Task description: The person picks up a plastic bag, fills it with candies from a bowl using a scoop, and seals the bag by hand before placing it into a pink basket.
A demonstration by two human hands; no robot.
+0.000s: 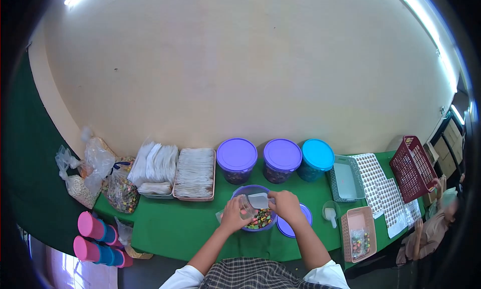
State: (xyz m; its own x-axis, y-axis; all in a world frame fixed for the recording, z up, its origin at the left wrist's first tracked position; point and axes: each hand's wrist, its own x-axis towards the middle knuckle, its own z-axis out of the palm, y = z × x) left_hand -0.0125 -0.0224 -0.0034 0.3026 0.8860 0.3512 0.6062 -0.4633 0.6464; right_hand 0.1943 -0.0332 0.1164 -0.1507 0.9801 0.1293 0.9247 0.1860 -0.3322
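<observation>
My left hand (233, 216) is closed around a see-through plastic bag (245, 207) at the left rim of an open purple tub (275, 220). Multicoloured candies (261, 220) show inside the tub. In my right hand (284, 205) is the handle of a pale scoop (258, 200), its wide end over the tub and close to the bag's mouth. Whether the scoop carries candies cannot be made out. Beside the tub, partly under my right forearm, lies a purple lid (302, 222).
Lidded tubs (236, 156) line the wall. Trays of white packets (194, 174) stand left, near bulging candy bags (120, 191). To the right are a small cup with a spoon (330, 212), a pink basket (372, 224), sticker sheets (388, 201), a maroon basket (413, 164) and another person (426, 236).
</observation>
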